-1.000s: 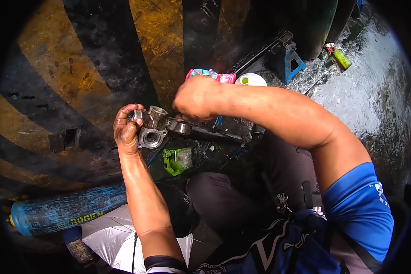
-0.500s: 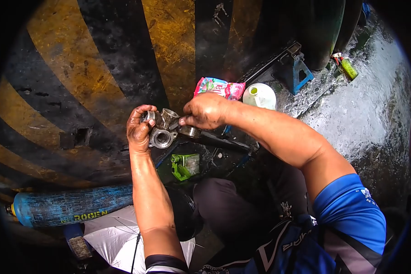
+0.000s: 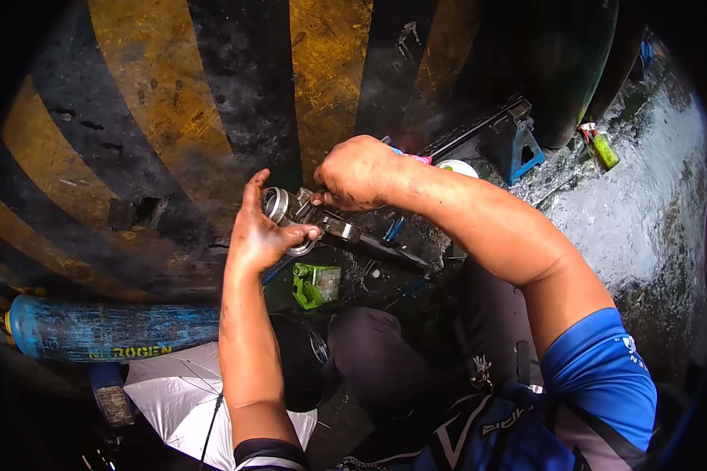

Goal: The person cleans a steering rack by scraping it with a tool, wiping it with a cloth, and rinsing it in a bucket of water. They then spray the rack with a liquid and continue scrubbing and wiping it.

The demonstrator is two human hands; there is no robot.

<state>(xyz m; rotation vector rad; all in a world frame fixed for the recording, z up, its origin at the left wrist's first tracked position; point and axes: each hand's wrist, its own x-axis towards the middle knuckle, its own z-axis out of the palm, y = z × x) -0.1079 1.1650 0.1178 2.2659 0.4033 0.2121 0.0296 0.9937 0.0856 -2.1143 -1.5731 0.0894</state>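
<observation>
A greasy cast-metal housing (image 3: 303, 206) with round openings lies before me, over a dark bar (image 3: 381, 250). A shiny ring-shaped opening (image 3: 275, 204) faces up beside my left palm. My left hand (image 3: 263, 235) is open against the housing, fingers stretched upward and thumb laid across its near side. On the housing's right side, my right hand (image 3: 357, 174) is closed, fingertips pressed together at the metal. Its own back hides whatever it pinches. A squared metal piece (image 3: 342, 229) sits on the bar just below that hand.
A green plastic object (image 3: 316, 285) lies below the bar. A blue nitrogen cylinder (image 3: 118, 328) and silver umbrella (image 3: 177, 392) are at lower left. A blue stand (image 3: 518, 153) and green spray bottle (image 3: 604, 149) are at right. A yellow-and-black striped surface (image 3: 149, 102) rises behind.
My left fingers have opened from their grip on the housing, and the thumb now reaches across it. The housing has turned. My right hand has moved slightly up, staying closed; the view has shifted.
</observation>
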